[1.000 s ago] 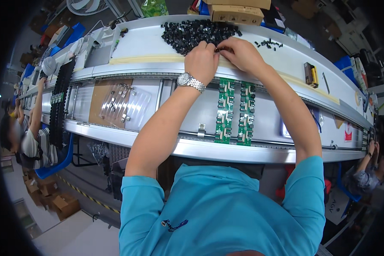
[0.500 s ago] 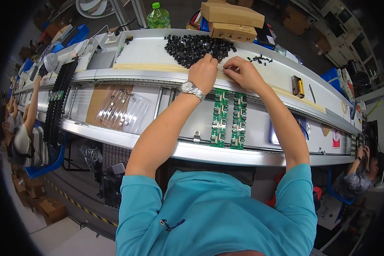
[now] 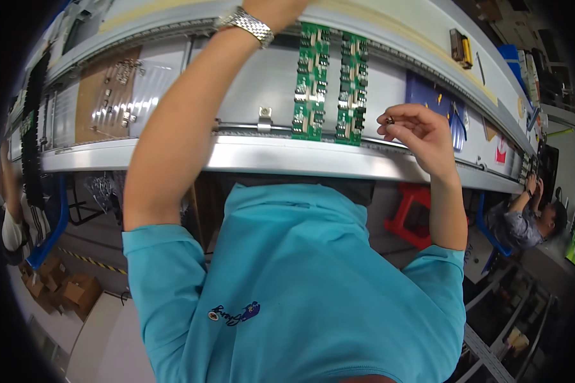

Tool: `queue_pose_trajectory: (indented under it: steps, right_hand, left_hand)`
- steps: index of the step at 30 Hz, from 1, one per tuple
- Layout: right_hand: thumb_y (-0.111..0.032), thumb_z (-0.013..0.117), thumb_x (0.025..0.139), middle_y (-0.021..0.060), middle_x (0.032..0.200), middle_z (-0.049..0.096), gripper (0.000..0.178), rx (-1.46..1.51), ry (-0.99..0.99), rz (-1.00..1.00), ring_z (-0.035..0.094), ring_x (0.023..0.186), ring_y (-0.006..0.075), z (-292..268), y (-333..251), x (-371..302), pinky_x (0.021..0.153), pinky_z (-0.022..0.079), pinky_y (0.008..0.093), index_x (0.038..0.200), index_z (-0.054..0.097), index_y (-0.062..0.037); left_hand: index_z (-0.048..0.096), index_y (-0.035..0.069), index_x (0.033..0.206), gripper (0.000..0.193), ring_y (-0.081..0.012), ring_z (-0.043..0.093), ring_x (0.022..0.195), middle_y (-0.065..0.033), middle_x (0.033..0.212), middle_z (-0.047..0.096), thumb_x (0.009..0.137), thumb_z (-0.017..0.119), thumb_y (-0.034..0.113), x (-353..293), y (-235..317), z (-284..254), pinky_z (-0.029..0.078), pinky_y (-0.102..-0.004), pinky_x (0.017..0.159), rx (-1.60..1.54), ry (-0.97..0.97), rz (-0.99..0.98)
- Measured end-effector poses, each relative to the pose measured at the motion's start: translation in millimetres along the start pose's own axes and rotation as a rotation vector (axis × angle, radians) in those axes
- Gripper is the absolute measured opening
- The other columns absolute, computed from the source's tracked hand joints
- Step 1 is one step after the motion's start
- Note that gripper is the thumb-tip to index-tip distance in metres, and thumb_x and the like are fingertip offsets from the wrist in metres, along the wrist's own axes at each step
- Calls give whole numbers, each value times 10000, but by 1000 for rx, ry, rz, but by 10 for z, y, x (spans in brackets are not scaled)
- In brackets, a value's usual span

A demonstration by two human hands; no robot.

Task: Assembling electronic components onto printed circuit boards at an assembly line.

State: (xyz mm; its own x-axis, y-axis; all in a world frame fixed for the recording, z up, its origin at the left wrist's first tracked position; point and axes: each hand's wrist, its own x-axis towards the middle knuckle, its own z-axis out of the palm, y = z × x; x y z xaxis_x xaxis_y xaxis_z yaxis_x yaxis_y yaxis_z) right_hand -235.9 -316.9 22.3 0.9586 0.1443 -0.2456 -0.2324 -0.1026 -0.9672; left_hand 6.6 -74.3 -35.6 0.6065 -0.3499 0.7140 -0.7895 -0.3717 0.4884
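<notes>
Small dark component (image 3: 390, 120): I have it pinched between the thumb and fingertips of my right hand (image 3: 426, 136), just right of the right-hand green circuit board (image 3: 352, 89) and apart from it. From my feed it is too small to make out in detail. That board and the left-hand green circuit board (image 3: 310, 83) lie side by side across the lane, from the far rail (image 3: 399, 52) to the near rail (image 3: 287, 156). My left hand (image 3: 276, 9) is at the far side, cut off by the picture's edge; I cannot tell whether its fingers are together or apart. Left of the boards I see a small metal bracket (image 3: 264, 119); right of my right hand, a dark blue flat item (image 3: 421, 89). A red stool (image 3: 402, 220) stands below the near rail.
</notes>
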Motion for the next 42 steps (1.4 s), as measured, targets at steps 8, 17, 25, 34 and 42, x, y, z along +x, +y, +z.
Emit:
queue_pose_trajectory:
  steps: [8,17,25,34,42]
  right_hand:
    - [75,759,830,78,1087,738,199,-526,19,-329,678,823,168,282,100,-198,719,556,254,1017,761,7]
    - [84,781,779,110,1014,741,177,-907,38,-436,682,853,208,342,193,-220,741,549,284,943,756,22]
    - [54,794,785,94,998,743,178,-986,47,-507,681,823,204,474,98,-181,716,548,285,953,757,9]
    - [26,790,807,74,994,730,171,-944,132,-526,665,796,205,559,123,-203,687,530,279,969,743,-2]
    - [19,766,830,67,1007,694,143,-860,116,-483,601,722,190,465,196,-248,645,496,293,967,735,-9]
  left_hand:
    - [742,-15,948,201,-195,571,613,-94,761,674,963,637,156,58,653,-435,477,-336,609,-64,-262,-370]
    - [742,-44,942,196,-157,580,581,-91,747,684,944,651,130,-306,184,-174,486,-294,558,-268,-309,-221]
    - [749,-64,935,170,-183,624,612,-131,785,717,896,660,76,-391,426,-256,515,-288,581,-266,-457,-200]
    - [759,-79,932,160,-211,660,648,-166,822,746,847,670,22,0,1302,-496,545,-285,619,-240,-702,-257]
    - [750,6,959,127,-193,596,701,-63,911,682,838,714,19,-535,1634,-538,501,-297,647,-34,-556,-6]
